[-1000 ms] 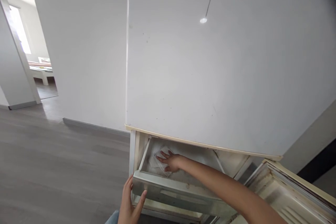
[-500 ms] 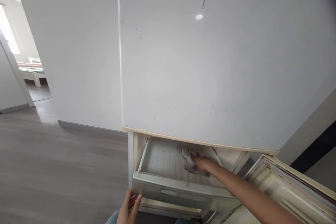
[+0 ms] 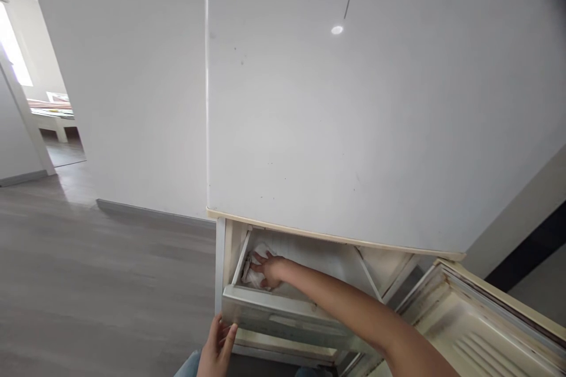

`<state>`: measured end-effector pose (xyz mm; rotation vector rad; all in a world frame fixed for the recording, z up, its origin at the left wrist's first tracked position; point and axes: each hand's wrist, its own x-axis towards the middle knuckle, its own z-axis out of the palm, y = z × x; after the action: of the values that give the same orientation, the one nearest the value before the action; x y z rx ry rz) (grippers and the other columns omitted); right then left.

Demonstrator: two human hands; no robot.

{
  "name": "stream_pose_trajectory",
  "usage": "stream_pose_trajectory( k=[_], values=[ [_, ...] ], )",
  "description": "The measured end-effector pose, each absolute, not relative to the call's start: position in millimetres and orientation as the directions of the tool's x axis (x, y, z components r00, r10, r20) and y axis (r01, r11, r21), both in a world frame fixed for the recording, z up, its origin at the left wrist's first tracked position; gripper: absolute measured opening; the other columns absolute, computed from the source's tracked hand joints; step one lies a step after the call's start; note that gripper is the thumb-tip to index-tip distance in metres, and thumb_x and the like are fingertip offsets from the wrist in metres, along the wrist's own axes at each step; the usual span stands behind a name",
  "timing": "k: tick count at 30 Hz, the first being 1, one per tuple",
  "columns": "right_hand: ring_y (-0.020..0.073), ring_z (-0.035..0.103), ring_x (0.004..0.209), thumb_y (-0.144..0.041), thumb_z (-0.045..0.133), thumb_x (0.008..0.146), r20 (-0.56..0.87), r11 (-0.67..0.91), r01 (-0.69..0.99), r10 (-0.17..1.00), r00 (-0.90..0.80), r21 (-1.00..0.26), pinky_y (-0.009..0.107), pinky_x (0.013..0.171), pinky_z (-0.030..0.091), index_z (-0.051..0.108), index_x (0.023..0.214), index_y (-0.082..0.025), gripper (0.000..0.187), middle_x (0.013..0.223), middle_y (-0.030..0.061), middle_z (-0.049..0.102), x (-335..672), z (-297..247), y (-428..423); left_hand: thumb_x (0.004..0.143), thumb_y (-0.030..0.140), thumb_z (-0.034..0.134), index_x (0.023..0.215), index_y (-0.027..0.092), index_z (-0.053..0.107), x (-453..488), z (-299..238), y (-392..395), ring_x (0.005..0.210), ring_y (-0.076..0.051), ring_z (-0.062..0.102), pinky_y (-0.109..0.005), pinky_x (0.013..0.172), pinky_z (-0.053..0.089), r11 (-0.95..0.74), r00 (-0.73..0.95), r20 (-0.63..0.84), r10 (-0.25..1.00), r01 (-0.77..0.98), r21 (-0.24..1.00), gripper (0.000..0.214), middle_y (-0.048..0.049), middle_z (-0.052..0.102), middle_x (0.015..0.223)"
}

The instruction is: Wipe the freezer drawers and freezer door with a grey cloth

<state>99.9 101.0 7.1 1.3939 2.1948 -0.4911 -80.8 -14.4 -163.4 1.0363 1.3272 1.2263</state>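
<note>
right grip (image 3: 267,269) clamped on cloth (image 3: 251,274), now shifted from right side of drawer (image 3: 274,318) to left corner; left grip (image 3: 216,344) apart, flat against drawer front.

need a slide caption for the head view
Right hand pressing a white cloth into the left end of a pulled-out fridge drawer, left hand at its front corner, lower door open.
</note>
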Motion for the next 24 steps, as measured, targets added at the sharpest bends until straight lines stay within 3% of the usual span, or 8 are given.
stream_pose_trajectory(
  k=[3, 6, 9, 13, 17, 20, 24],
  values=[
    [0.036, 0.006, 0.14, -0.027, 0.062, 0.077, -0.576, 0.482, 0.87, 0.683, -0.449, -0.107, 0.054, 0.111, 0.024, 0.022, 0.145, -0.035, 0.079, 0.155, -0.0032, 0.001, 94, 8, 95, 0.068, 0.061, 0.058, 0.118, 0.02, 0.039, -86, -162, -15, 0.11, -0.028, 0.061, -0.039, 0.093, 0.052, 0.105, -0.046, -0.106, 0.993, -0.014, 0.994, 0.067, -0.0122, 0.067, 0.111],
    [0.027, -0.001, 0.141, -0.02, 0.058, 0.08, -0.575, 0.557, 0.792, 0.572, -0.584, -0.25, 0.044, 0.116, 0.014, 0.036, 0.141, -0.032, 0.066, 0.154, -0.006, 0.004, 105, 6, 83, 0.069, 0.059, 0.059, 0.117, 0.021, 0.04, -91, -162, -14, 0.109, -0.028, 0.062, -0.041, 0.092, 0.053, 0.105, -0.054, -0.105, 0.993, 0.0, 0.994, 0.064, -0.0119, 0.066, 0.112],
    [0.0227, 0.0, 0.141, -0.025, 0.06, 0.08, -0.576, 0.49, 0.809, 0.576, -0.58, -0.326, 0.037, 0.116, 0.011, 0.05, 0.131, -0.032, 0.052, 0.153, -0.0111, 0.011, 124, 7, 72, 0.069, 0.059, 0.059, 0.115, 0.021, 0.042, -93, -157, -14, 0.106, -0.027, 0.063, -0.039, 0.089, 0.055, 0.101, -0.055, -0.1, 0.993, 0.028, 0.994, 0.063, -0.0105, 0.067, 0.11],
    [0.0236, 0.001, 0.142, -0.021, 0.066, 0.073, -0.647, 0.344, 0.879, 0.595, -0.477, -0.332, 0.038, 0.115, 0.015, 0.051, 0.129, -0.035, 0.059, 0.153, -0.0128, 0.011, 167, 18, 60, 0.07, 0.059, 0.057, 0.114, 0.021, 0.044, -93, -149, -15, 0.105, -0.025, 0.064, -0.035, 0.086, 0.055, 0.077, -0.038, -0.075, 0.996, 0.073, 0.994, 0.06, -0.0098, 0.066, 0.112],
    [0.0228, 0.003, 0.143, -0.012, 0.063, 0.069, -0.66, 0.296, 0.888, 0.594, -0.459, -0.352, 0.038, 0.113, 0.018, 0.049, 0.132, -0.032, 0.067, 0.155, -0.0059, 0.009, 235, 17, 45, 0.065, 0.065, 0.057, 0.115, 0.019, 0.041, -94, -157, -11, 0.107, -0.027, 0.062, -0.038, 0.09, 0.054, 0.118, -0.024, -0.117, 0.993, 0.058, 0.991, 0.07, -0.0137, 0.063, 0.114],
    [0.0262, 0.019, 0.14, -0.016, 0.068, 0.062, -0.606, 0.25, 0.893, 0.663, -0.44, -0.375, 0.034, 0.109, 0.027, 0.048, 0.134, -0.026, 0.076, 0.155, 0.004, 0.014, 278, 9, 31, 0.068, 0.065, 0.055, 0.119, 0.021, 0.037, -96, -168, -7, 0.111, -0.027, 0.059, -0.04, 0.093, 0.052, 0.121, 0.018, -0.122, 0.992, 0.06, 0.991, 0.07, -0.0148, 0.06, 0.12],
    [0.0296, 0.054, 0.114, -0.02, 0.075, 0.053, -0.433, 0.195, 0.962, 0.863, -0.262, -0.193, 0.033, 0.092, 0.043, 0.055, 0.124, -0.021, 0.073, 0.134, 0.011, 0.051, 295, 5, 16, 0.067, 0.064, 0.057, 0.117, 0.021, 0.039, -97, -171, -6, 0.11, -0.027, 0.06, -0.039, 0.094, 0.052, 0.112, 0.025, -0.114, 0.993, 0.054, 0.992, 0.068, -0.014, 0.06, 0.121]
  ],
)
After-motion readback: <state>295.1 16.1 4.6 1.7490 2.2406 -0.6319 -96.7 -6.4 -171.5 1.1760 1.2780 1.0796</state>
